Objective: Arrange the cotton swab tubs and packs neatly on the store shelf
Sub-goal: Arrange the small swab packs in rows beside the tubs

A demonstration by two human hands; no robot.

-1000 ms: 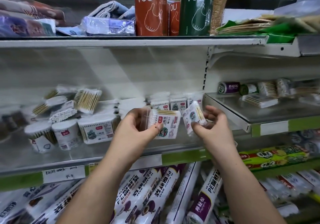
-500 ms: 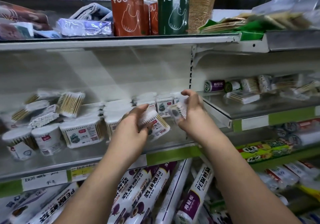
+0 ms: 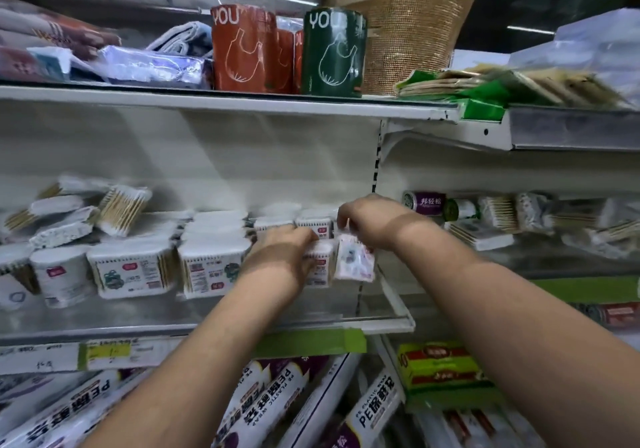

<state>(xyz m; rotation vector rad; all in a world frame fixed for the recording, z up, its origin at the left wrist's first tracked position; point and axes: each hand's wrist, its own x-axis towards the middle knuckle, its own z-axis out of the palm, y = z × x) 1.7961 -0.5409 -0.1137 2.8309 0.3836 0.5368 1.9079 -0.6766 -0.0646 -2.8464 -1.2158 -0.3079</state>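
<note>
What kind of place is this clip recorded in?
Most likely a small shop aisle: metal shelf with a handwritten price label, stacked cotton swab tubs, and plastic wrap rolls below.

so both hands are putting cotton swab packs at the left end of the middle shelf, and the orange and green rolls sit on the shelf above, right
Not quite. The head view shows the left hand and right hand placing the cotton swab packs at the right end of the middle shelf, by the upright post, not the left end. The orange roll and green roll do sit on the shelf above.
</note>
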